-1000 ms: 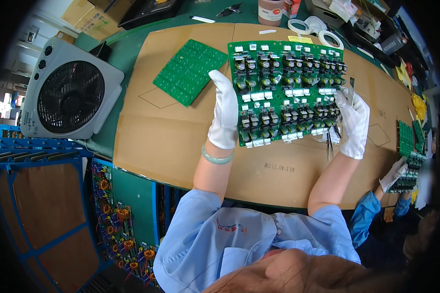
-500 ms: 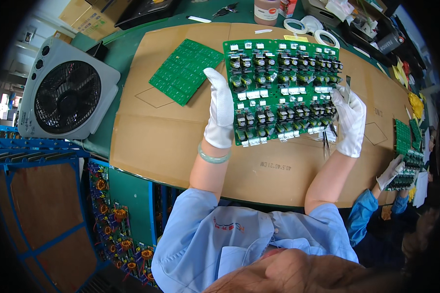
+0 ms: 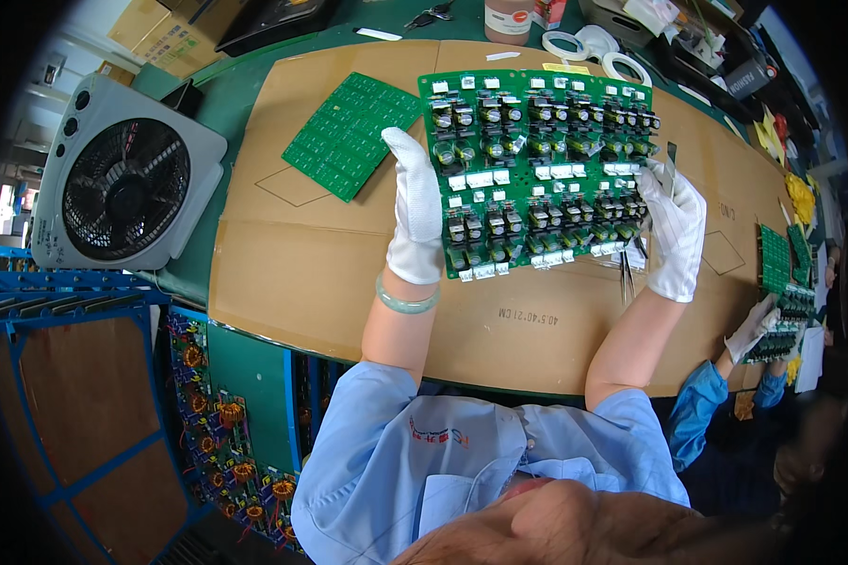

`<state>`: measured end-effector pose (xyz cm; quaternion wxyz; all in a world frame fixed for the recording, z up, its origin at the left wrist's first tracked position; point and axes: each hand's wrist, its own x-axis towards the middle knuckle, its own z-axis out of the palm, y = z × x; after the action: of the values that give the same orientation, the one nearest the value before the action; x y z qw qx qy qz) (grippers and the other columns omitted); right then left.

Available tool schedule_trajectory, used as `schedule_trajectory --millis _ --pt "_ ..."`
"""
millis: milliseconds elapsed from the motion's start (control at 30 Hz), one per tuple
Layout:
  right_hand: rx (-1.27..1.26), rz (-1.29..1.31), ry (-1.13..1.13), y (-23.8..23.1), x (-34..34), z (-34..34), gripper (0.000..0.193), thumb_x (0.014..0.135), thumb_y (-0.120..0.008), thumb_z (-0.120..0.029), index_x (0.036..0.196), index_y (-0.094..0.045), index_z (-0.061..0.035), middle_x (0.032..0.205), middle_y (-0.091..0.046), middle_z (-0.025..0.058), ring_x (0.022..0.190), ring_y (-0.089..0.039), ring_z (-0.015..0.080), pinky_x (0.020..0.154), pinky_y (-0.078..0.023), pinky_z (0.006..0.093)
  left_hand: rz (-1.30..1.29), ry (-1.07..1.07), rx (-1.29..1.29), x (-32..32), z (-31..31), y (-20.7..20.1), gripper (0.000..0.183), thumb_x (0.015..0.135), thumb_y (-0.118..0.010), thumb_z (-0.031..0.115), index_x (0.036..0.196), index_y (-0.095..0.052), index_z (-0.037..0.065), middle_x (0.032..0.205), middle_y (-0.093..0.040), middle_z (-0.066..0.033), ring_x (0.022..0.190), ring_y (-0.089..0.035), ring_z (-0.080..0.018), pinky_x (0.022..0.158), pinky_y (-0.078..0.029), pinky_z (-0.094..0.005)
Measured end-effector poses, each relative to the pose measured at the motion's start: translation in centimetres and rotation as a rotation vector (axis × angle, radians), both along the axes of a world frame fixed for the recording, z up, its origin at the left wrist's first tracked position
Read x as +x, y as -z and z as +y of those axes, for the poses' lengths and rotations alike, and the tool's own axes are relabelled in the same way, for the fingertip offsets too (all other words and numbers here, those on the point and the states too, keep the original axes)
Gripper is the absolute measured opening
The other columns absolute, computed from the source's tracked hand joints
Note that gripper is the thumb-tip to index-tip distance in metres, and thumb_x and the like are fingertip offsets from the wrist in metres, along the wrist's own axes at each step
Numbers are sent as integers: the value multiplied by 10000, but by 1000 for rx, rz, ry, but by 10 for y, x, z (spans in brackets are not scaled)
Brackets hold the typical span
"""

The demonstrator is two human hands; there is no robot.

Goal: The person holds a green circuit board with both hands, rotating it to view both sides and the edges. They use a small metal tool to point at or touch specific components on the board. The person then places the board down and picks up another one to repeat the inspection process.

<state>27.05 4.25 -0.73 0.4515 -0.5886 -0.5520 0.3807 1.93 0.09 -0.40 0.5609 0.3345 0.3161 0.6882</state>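
A large green circuit board (image 3: 546,177), crowded with black and silver components and white connectors, is held tilted above the cardboard. My gloved left hand (image 3: 415,212) grips its left edge, with the thumb standing up beside the board and the other fingers hidden behind. Around the right edge closes my gloved right hand (image 3: 675,235). A flat metal strip (image 3: 671,154) sticks out above that hand. Thin metal prongs (image 3: 626,280) like tweezer tips show below the board; whether both belong to one tool I cannot tell. Left of the board lies a sparsely populated green circuit board (image 3: 351,137).
Cardboard (image 3: 349,282) covers the green table. A grey box fan (image 3: 127,179) stands at left, above a blue rack holding boards with copper coils (image 3: 231,414). Tape rolls (image 3: 627,69) and a bottle (image 3: 509,21) are at the back. At right, a co-worker's gloved hand (image 3: 752,330) holds another board.
The held board's left side and my left hand have shifted slightly left. My right hand stays nearly in place, and both hands keep their grip.
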Motion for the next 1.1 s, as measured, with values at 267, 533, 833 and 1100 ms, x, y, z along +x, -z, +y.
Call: schedule_trajectory --millis 267,533,833,1100 --pt "14 65 -17 -7 -5 -6 312 835 -691 -216 1024 -671 31 755 -634 9 588 -493 32 491 -372 192 -74 -41 7 2 0 1 814 918 -177 666 1346 -389 7 1248 -545 -144 1049 -605 -231 880 -531 -370" --pt "52 65 -36 6 8 0 343 810 -727 -238 1026 -674 24 765 -635 5 611 -500 42 542 -389 204 -133 -86 11 -1 4 1 777 930 -198 646 1369 -340 21 1299 -490 -121 1108 -559 -235 916 -502 -387" --pt "56 203 -6 0 5 -7 307 792 -741 -249 970 -689 -5 664 -579 -30 472 -411 13 426 -281 178 -173 -42 -42 -7 8 4 760 931 -185 644 1357 -363 40 1307 -482 -123 1099 -565 -248 913 -508 -414" --pt "55 321 -57 -5 4 -9 309 803 -730 -229 984 -675 16 713 -613 -6 519 -472 15 453 -324 164 -442 156 -30 -7 10 9 772 924 -178 654 1357 -387 49 1307 -492 -143 1120 -553 -282 930 -492 -447"
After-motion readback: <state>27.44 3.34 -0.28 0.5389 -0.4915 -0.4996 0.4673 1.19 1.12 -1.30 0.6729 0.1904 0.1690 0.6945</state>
